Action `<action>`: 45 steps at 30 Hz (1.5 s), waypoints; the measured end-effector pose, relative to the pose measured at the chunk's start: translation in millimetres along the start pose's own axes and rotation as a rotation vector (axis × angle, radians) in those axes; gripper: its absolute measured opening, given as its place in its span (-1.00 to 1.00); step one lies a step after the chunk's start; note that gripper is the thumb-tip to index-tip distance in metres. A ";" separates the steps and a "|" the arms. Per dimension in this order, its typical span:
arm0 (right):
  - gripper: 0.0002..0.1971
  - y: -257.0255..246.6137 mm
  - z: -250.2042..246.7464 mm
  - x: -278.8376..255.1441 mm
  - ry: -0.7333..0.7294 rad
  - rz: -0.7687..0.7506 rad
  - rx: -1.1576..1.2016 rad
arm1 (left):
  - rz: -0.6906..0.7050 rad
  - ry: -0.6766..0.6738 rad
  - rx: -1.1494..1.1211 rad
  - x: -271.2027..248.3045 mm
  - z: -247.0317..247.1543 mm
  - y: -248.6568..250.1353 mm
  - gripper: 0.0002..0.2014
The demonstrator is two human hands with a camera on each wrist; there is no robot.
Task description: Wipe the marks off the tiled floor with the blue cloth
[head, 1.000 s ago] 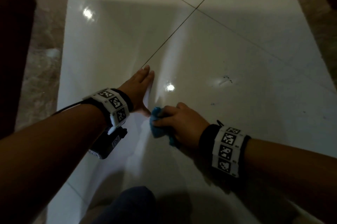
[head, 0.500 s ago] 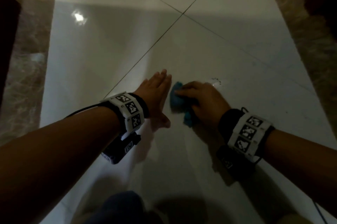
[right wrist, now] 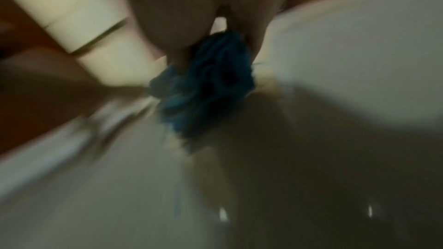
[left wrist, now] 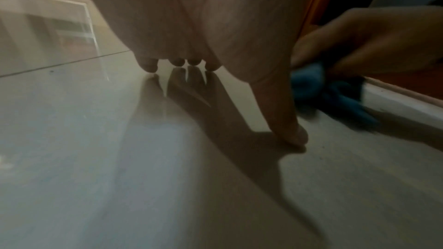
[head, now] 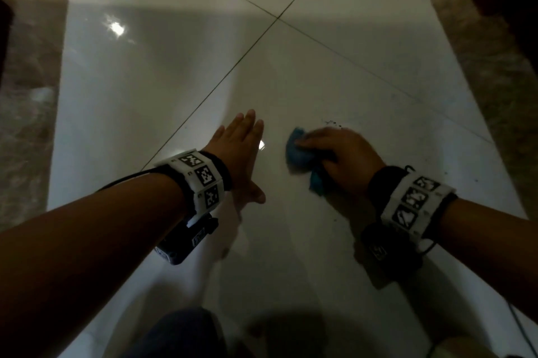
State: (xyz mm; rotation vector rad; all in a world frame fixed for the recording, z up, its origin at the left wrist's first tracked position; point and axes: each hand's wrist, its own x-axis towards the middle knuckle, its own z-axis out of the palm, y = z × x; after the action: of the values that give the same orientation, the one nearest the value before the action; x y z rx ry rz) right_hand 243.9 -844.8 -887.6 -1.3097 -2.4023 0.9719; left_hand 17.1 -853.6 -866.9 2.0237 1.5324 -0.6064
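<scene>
Wiping of white tiled floor (head: 364, 46) with bunched blue cloth (head: 297, 150).

Right hand (head: 343, 159) curled around the cloth, pressing it down on the tile, just beside small dark marks (head: 333, 123). Left hand (head: 238, 150) spread flat, fingertips (left wrist: 149, 66) and thumb touching the floor, near the cloth but apart from it.

Right wrist view motion-blurred throughout; blue cloth (right wrist: 206, 86) reads only as a dark bunched mass, fingers (right wrist: 177, 31) indistinct. Head view: right hand (head: 340, 159) covers most of the cloth. Dark specks (head: 332, 123) beyond it too small to identify, possibly marks. Both forearms cut off by the frame edge.
</scene>
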 end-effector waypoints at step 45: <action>-0.59 18.0 -38.5 4.4 0.053 0.181 -0.206 | 0.124 0.008 0.079 16.8 1.8 23.9 0.39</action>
State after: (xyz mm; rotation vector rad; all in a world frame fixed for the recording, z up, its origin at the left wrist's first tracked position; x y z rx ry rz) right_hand 272.2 -817.4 -870.9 -1.6269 -2.4297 0.7363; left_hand 44.4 -847.8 -875.5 2.1644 1.3953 -0.6183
